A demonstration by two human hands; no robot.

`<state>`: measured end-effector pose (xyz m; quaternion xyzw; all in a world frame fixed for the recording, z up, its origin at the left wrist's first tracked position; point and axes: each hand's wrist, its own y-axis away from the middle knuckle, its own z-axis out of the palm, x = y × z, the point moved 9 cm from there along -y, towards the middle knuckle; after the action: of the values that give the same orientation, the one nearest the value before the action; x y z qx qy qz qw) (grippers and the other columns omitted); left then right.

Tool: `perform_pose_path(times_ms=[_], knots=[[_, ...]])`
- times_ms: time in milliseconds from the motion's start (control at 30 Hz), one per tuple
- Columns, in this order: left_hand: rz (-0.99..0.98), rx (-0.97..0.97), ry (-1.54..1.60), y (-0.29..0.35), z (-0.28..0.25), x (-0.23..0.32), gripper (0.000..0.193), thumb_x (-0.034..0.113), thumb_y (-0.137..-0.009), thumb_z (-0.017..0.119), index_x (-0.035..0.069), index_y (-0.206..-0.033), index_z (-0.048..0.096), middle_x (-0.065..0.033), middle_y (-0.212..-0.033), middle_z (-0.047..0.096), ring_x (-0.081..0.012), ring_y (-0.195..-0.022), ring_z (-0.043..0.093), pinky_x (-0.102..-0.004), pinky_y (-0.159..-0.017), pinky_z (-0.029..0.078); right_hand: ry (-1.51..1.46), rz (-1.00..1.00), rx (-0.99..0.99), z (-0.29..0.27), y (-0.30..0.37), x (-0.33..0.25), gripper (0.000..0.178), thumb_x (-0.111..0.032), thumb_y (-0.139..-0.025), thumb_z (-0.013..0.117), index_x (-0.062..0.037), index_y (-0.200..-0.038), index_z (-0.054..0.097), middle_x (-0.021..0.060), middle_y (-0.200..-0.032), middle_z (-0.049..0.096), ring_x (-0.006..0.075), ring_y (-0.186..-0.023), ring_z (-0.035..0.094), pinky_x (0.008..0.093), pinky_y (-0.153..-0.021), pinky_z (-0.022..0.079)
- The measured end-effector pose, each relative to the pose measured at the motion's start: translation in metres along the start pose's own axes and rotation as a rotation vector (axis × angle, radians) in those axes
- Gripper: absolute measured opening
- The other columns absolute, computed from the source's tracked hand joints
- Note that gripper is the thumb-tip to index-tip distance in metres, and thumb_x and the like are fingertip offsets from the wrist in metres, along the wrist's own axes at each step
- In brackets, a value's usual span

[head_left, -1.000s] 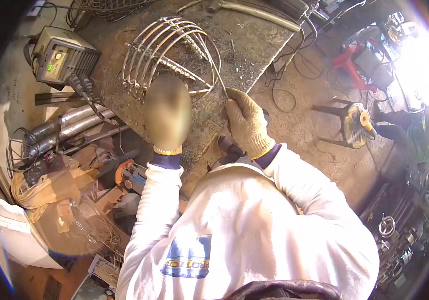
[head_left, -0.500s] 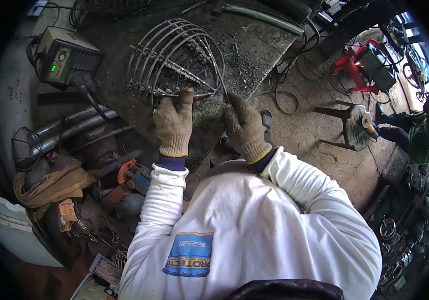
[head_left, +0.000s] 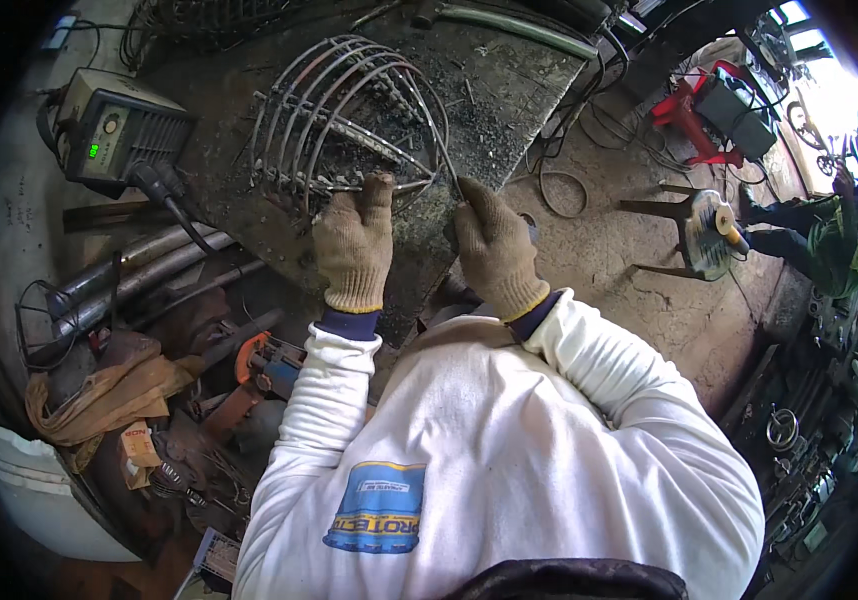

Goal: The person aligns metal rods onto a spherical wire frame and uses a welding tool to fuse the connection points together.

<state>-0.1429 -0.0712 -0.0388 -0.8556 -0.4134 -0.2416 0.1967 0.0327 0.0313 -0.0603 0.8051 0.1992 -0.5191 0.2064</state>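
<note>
A rounded metal rod cage [head_left: 334, 125], made of several curved bars joined by straight ones, rests on the dark metal tabletop [head_left: 509, 75]. My left hand [head_left: 354, 250], in a brown knitted glove, is closed at the near edge of the cage, its fingers on the bar there. My right hand [head_left: 496, 250], gloved alike, pinches the near end of a thin curved rod [head_left: 446, 158] along the cage's right side. Whether that rod is joined to the cage I cannot tell. Dark grit lies under and beside the bars.
A welding machine [head_left: 119, 130] with a lit green display stands at left, above metal pipes [head_left: 139, 280]. Lower left are rags [head_left: 114, 390] and an orange-and-blue tool [head_left: 269, 360]. At right are a stool [head_left: 699, 235] carrying an angle grinder, a red stand [head_left: 684, 120], cables and another person [head_left: 839, 245].
The view has shifted slightly. Both my hands keep their places at the cage's near edge and the rod, with little visible movement. More of the other person shows at the right.
</note>
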Motion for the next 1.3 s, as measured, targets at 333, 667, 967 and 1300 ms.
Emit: perform_pose_path(times_ms=[333,667,967,1300], knots=[[0.18,-0.022,0.086,0.004,-0.005,0.017,0.054,0.046,-0.097,0.062,0.004,-0.064,0.053,-0.0156,-0.053,0.05,-0.0318,-0.05,0.054,-0.0446,-0.049,0.042,0.277,-0.454,0.035,-0.084,0.047,-0.008,0.041,-0.009,-0.085,0.065,-0.0086,-0.126,0.064,0.0164,-0.094,0.07,0.0317,-0.082,0.069,0.038,-0.074,0.056],[0.431,0.21,-0.269,0.05,-0.07,0.059,0.027,0.006,-0.09,0.066,0.002,-0.116,0.062,-0.0149,-0.101,0.066,-0.0296,-0.091,0.067,-0.0378,-0.08,0.056,0.369,-0.722,-0.481,-0.042,-0.091,-0.041,0.035,-0.031,-0.087,0.067,-0.0067,-0.112,0.069,0.0177,-0.104,0.066,0.0349,-0.099,0.065,0.0441,-0.088,0.053],[-0.82,0.342,0.591,0.063,-0.109,-0.064,0.021,0.032,-0.099,0.058,0.013,-0.102,0.065,0.0024,-0.08,0.062,-0.0098,-0.058,0.059,-0.026,-0.05,0.044,0.703,-1.161,-0.165,0.017,-0.268,-0.11,0.024,-0.025,-0.091,0.059,-0.0099,-0.107,0.068,0.0138,-0.097,0.068,0.0355,-0.089,0.068,0.0453,-0.076,0.056],[-1.048,0.303,0.719,0.092,-0.048,-0.078,0.034,0.04,-0.095,0.065,0.006,-0.096,0.069,-0.0022,-0.061,0.059,-0.0112,-0.058,0.058,-0.0266,-0.053,0.043,1.32,-1.274,-0.576,0.115,-0.367,-0.128,0.029,-0.019,-0.09,0.058,-0.0098,-0.114,0.071,0.0186,-0.108,0.07,0.0361,-0.102,0.068,0.0449,-0.087,0.056]])
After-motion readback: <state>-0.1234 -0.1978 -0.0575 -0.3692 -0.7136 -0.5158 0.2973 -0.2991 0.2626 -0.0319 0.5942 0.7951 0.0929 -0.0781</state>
